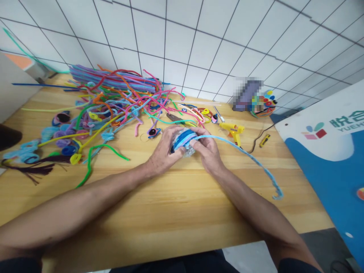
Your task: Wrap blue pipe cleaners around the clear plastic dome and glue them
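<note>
Both hands meet over the middle of the wooden table (176, 212). My left hand (165, 149) wraps its fingers round a small round bundle (183, 141) wound with blue, light blue and lilac pipe cleaners. My right hand (207, 149) grips the same bundle from the right and pinches a long light-blue pipe cleaner (256, 161). That pipe cleaner trails off to the right across the table, and its curled end lies near the table's right edge.
A big tangle of coloured pipe cleaners (113, 98) covers the back left of the table, with coiled pieces (61, 140) at the left. Pliers (174, 118), a yellow glue gun (233, 131) with its cord, and a colourful craft piece (265, 103) lie behind. A blue-white board (327, 151) stands right.
</note>
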`<state>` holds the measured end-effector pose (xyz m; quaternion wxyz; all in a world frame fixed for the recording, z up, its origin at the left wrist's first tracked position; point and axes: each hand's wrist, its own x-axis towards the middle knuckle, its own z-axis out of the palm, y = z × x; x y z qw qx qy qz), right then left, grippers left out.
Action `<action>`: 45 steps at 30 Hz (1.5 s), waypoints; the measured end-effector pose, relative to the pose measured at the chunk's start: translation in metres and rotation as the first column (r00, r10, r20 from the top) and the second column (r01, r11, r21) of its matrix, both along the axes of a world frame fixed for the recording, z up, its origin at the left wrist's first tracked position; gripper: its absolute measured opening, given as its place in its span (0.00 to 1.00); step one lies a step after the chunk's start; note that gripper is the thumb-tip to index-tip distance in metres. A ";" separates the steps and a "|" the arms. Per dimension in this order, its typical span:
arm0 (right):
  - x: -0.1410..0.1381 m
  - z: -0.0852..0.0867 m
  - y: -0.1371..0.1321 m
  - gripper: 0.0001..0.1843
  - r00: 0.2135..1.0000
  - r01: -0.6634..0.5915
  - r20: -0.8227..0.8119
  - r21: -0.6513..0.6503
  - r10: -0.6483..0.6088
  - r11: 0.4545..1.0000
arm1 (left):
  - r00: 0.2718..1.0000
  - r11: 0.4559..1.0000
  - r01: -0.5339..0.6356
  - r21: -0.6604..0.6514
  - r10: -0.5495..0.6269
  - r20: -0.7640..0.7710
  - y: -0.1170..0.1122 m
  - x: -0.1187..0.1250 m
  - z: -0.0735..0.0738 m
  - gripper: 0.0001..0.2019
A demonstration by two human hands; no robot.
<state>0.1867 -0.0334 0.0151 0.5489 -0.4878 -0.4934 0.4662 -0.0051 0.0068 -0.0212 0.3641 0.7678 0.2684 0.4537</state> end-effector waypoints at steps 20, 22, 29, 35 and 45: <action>0.006 0.008 -0.001 0.10 0.994 -0.036 0.111 0.108 0.024 0.993 | 0.999 0.998 -0.036 -0.051 0.036 -0.004 0.003 0.002 0.003 0.29; 0.006 0.009 -0.002 0.10 0.992 -0.028 0.126 0.113 0.013 0.993 | 0.999 0.998 -0.033 -0.053 0.033 0.001 0.002 0.002 0.003 0.29; 0.006 0.011 -0.003 0.10 0.982 -0.021 0.188 0.110 0.000 0.994 | 1.000 0.999 -0.013 -0.034 0.014 0.007 0.000 0.001 0.005 0.28; 0.007 0.010 -0.002 0.09 0.980 -0.035 0.197 0.091 0.016 0.995 | 1.000 0.998 0.006 -0.070 -0.004 0.022 0.003 0.002 0.010 0.24; 0.007 0.011 -0.004 0.12 0.988 -0.054 0.146 0.036 0.048 0.998 | 1.000 0.996 -0.019 -0.088 0.020 0.005 0.005 0.002 0.008 0.29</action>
